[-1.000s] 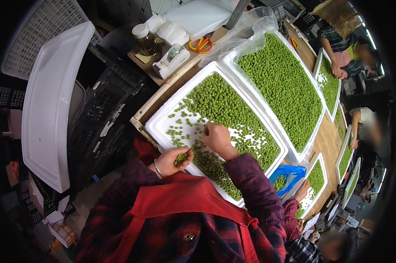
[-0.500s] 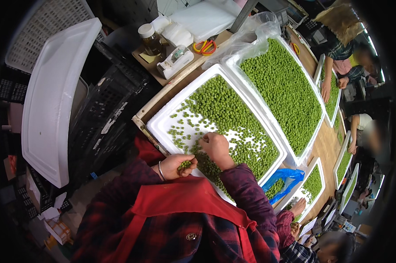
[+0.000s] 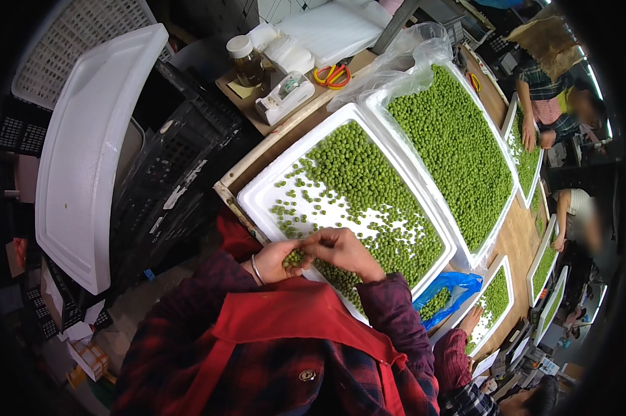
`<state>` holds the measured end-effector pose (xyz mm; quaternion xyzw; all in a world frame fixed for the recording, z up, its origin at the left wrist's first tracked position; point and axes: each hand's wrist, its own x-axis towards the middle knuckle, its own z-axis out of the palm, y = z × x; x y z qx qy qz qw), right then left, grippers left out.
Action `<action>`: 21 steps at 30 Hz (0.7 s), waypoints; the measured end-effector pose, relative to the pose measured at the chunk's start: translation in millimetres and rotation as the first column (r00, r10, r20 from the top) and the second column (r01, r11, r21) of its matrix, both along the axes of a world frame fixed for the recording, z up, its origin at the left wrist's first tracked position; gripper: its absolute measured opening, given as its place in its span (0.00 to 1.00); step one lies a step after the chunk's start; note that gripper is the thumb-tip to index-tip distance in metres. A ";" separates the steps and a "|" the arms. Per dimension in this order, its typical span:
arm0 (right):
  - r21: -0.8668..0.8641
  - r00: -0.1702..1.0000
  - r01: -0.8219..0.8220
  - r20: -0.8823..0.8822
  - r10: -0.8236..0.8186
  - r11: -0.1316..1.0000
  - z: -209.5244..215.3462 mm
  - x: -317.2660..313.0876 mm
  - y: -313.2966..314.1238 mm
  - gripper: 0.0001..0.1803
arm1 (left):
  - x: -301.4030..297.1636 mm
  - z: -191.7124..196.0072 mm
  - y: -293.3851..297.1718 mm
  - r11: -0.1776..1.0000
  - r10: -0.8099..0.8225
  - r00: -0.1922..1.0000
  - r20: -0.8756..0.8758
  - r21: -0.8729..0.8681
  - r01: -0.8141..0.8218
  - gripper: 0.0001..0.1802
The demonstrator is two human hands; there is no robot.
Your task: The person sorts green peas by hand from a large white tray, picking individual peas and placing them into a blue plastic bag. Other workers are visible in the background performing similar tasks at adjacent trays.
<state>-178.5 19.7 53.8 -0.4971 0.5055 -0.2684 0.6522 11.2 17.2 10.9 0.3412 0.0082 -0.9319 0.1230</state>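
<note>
Close together over the near rim of a white foam tray (image 3: 257, 197): left hand (image 3: 278, 260), cupped palm-up, cradling a small heap of green peas (image 3: 293, 258); right hand (image 3: 344, 251), fingers curled, pinching at that heap, touching the left. Spread across the tray, more loose peas, thick toward the far and right side, sparse near the front left corner. Just beside it on the wooden bench (image 3: 517, 239), a second tray (image 3: 458, 149) packed with peas under a clear plastic bag (image 3: 403, 59). Further left, a big white lid (image 3: 84, 159) leaning on black crates (image 3: 181, 187). At the bench's far end, scissors (image 3: 333, 75) and a jar (image 3: 247, 61).
</note>
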 end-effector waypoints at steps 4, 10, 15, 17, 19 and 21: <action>-0.255 0.943 0.046 -0.308 -0.126 0.966 -18.5 4.8 -19.4 0.08 | 3.5 0.5 2.4 0.968 -0.241 0.965 -0.106 -0.096 0.232 0.17; -0.471 0.904 -0.186 -0.425 -0.038 0.862 -50.0 34.9 -23.2 0.09 | 5.2 8.8 2.7 0.879 -0.435 0.895 -0.097 -0.260 0.399 0.13; -0.507 0.834 -0.378 -0.550 0.047 0.775 -60.6 45.1 -31.2 0.10 | 5.4 9.2 3.2 0.885 -0.423 0.902 -0.089 -0.255 0.390 0.13; -0.442 0.759 -0.462 -0.645 0.085 0.769 -51.5 47.9 -33.8 0.10 | 5.6 10.3 2.9 0.886 -0.420 0.904 -0.082 -0.251 0.389 0.13; -0.438 0.727 -0.442 -0.686 0.027 0.783 -46.1 48.4 -32.5 0.10 | 6.1 10.8 1.9 0.888 -0.417 0.906 -0.068 -0.244 0.390 0.13; -0.444 0.710 -0.425 -0.704 -0.013 0.789 -44.6 48.1 -30.0 0.10 | 7.1 8.3 2.6 0.893 -0.411 0.906 -0.098 -0.242 0.379 0.13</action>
